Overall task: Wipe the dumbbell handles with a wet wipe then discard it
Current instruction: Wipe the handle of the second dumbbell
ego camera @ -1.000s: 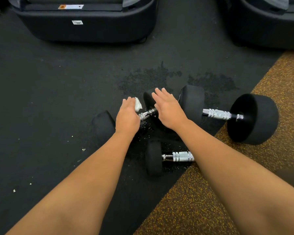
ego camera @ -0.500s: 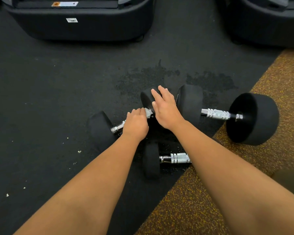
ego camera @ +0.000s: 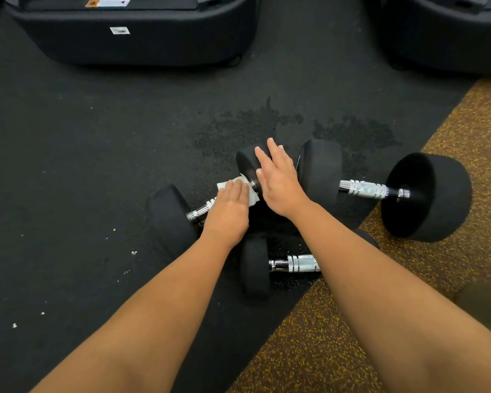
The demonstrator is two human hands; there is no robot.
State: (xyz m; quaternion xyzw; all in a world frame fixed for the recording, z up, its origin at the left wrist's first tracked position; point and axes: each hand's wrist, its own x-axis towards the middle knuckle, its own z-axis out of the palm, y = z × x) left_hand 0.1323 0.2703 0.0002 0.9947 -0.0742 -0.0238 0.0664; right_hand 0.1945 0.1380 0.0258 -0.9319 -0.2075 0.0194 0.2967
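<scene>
Three black dumbbells with chrome handles lie on the floor. My left hand holds a white wet wipe wrapped over the handle of the left dumbbell. My right hand rests with straight fingers on that dumbbell's far head. A larger dumbbell lies to the right, its handle bare. A small dumbbell lies nearest me, partly hidden by my right forearm, its handle showing.
Dark wet patches stain the black rubber floor behind the dumbbells. A speckled brown mat covers the floor to the right. Two black machine bases stand at the back. Small white crumbs dot the floor at left.
My left hand slid the wipe down along the handle, then back up toward the far head, where the wipe shows again. My right hand stayed on the dumbbell's head.
</scene>
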